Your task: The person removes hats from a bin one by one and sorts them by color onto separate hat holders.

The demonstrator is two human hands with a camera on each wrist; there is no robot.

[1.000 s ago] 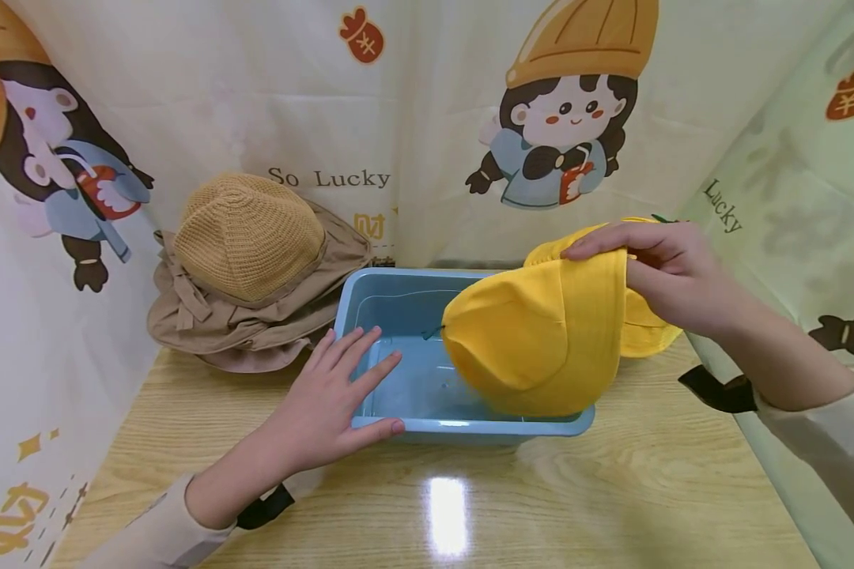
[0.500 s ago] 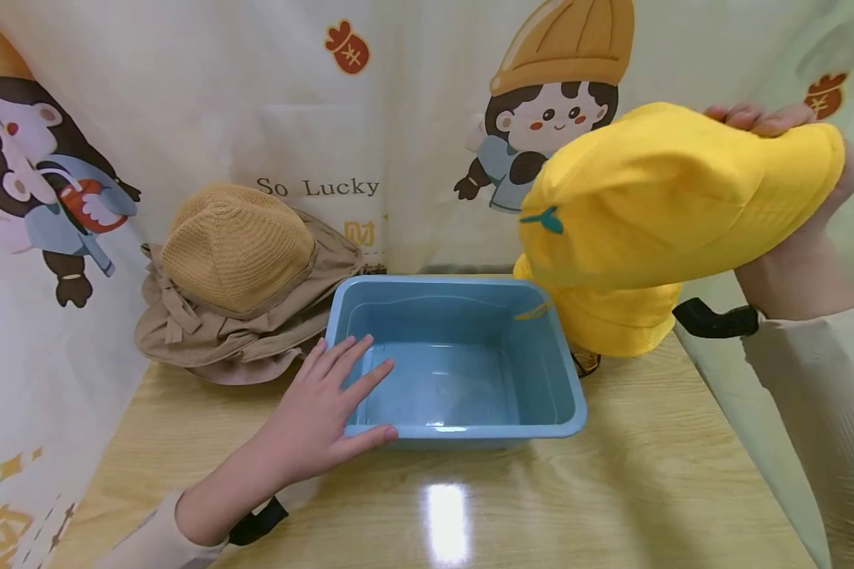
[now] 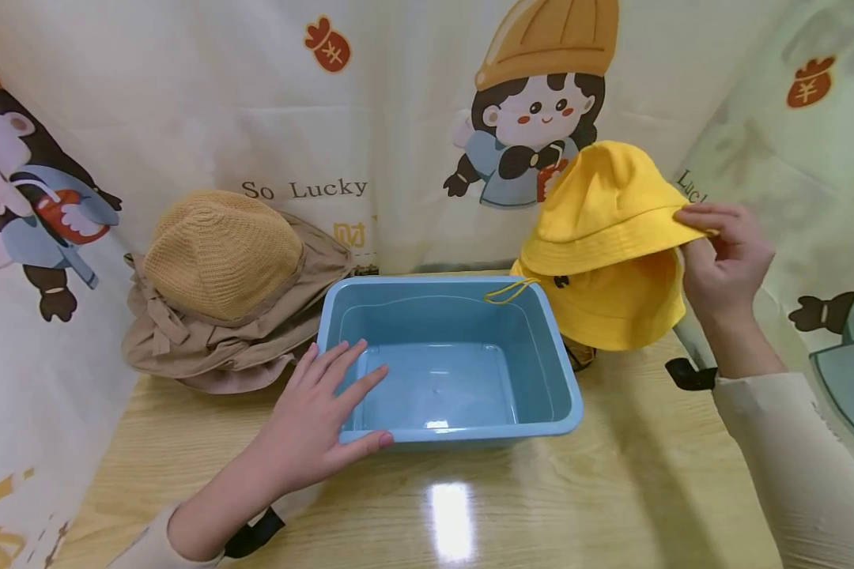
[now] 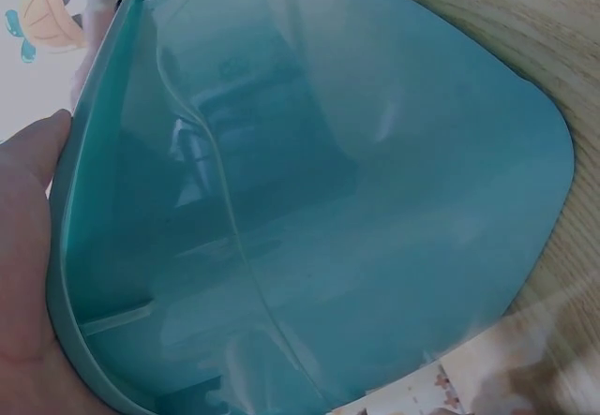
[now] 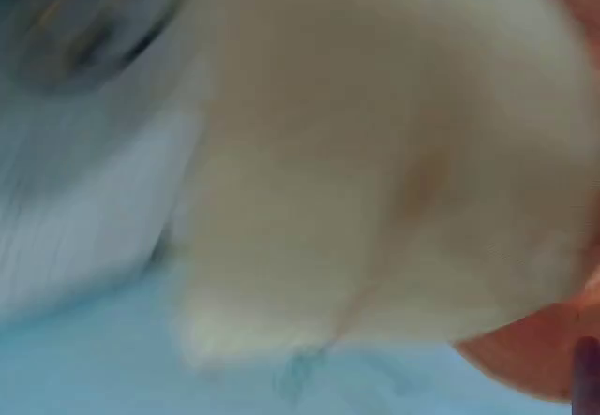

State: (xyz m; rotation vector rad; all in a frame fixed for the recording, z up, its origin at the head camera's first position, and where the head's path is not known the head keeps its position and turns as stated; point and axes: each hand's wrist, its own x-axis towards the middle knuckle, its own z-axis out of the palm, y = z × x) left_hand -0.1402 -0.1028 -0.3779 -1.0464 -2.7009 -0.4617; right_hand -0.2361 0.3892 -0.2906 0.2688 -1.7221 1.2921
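My right hand (image 3: 729, 265) pinches the brim of a yellow bucket hat (image 3: 605, 197) between thumb and fingers. This hat overlaps a second yellow bucket hat (image 3: 619, 304) to the right of a blue plastic basin (image 3: 470, 433). In the right wrist view the held hat (image 5: 375, 171) is a pale, motion-blurred shape. My left hand (image 3: 320, 415) rests on the basin's left rim with its fingers spread. Seen from the left wrist, the hand (image 4: 28, 265) lies along the rim beside the basin's outer wall (image 4: 356, 171). The basin holds nothing.
A tan knitted hat (image 3: 224, 257) sits on brown fabric hats (image 3: 206, 356) left of the basin. A thin yellow cord loop (image 3: 508, 292) hangs over the basin's back right rim. Printed cloth (image 3: 398, 142) closes off the back and sides of the wooden table (image 3: 541, 506).
My right hand lifted the yellow hat out from over the basin, swung it up and right, then lowered it onto the other yellow hat. My left hand stayed on the rim.
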